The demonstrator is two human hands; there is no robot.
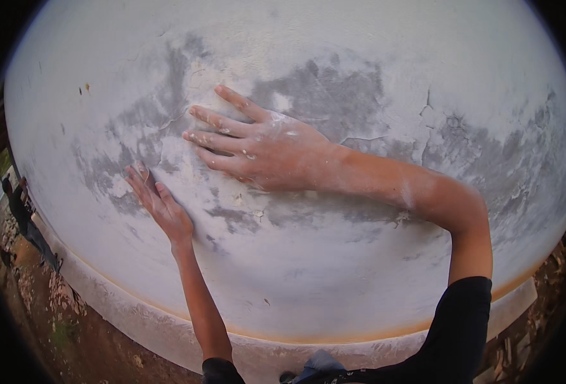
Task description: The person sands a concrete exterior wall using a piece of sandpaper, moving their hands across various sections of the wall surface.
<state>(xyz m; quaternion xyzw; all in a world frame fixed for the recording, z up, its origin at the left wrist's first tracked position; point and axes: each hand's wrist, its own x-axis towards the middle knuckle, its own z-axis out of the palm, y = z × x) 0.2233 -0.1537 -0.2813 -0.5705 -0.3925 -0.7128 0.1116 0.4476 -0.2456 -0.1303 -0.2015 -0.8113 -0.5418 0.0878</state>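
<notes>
A white wall [321,269] fills most of the head view, its paint cracked and peeled into grey patches [334,96]. My right hand [276,150] lies on the wall near the middle, fingers stretched out to the left and whitened with powder. Its arm bends in from the right. Lower and to the left, my left hand [164,208] reaches up to the wall with its fingers extended. Something pale shows by its fingertips, too small to make out. No tool shows in either hand.
Along the wall's foot runs a concrete ledge [129,307], with an orange-brown stain line above it. Brown soil [103,349] lies at the lower left. Another person [23,217] in dark clothes stands at the far left. Rubble [519,349] lies at the lower right.
</notes>
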